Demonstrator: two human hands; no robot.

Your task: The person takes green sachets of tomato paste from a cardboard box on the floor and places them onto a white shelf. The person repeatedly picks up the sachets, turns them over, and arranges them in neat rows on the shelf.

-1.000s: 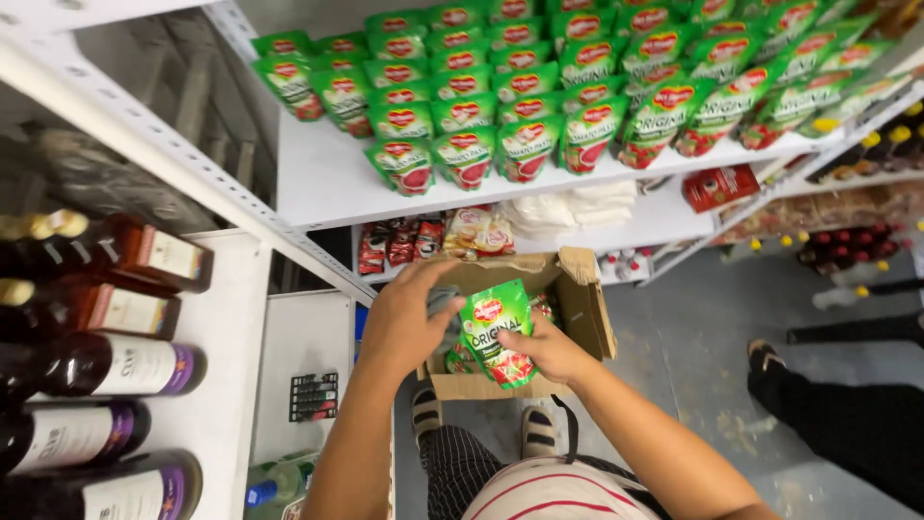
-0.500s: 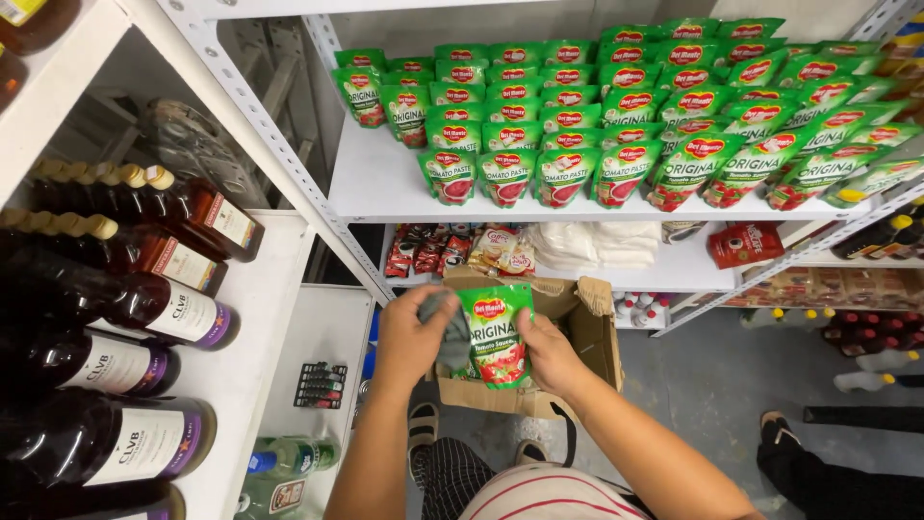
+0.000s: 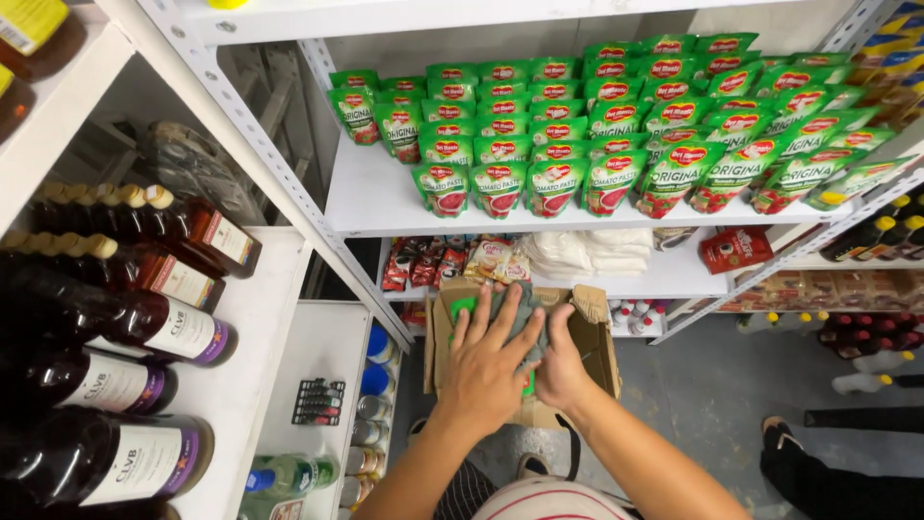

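**A:** Where are the hands?

**B:** Low in the middle of the frame, both over an open cardboard box (image 3: 592, 342). The left hand (image 3: 486, 371) lies flat with its fingers spread wide, pressing down on the green pouches (image 3: 464, 308) inside. The right hand (image 3: 558, 361) sits just beside it, touching it, fingers curled down into the box. I cannot tell whether that hand grips a pouch; the left hand covers most of what is there.

**B:** The pouches sit directly under the palms, so nothing lies off to either side. Both hands are equally near.

**A:** Which way do the pouches lie?

**B:** Only green slivers show at the box's upper left corner and near the bottom edge, so their long axis is hidden.

**A:** What holds what?

**B:** The box holds the pouches and its flaps stand open. Above it, in the upper centre and right, a white shelf (image 3: 366, 207) carries rows of matching green pouches standing upright, and there is bare board at its left end. Dark wine bottles (image 3: 125, 318) lie on shelves at the left.
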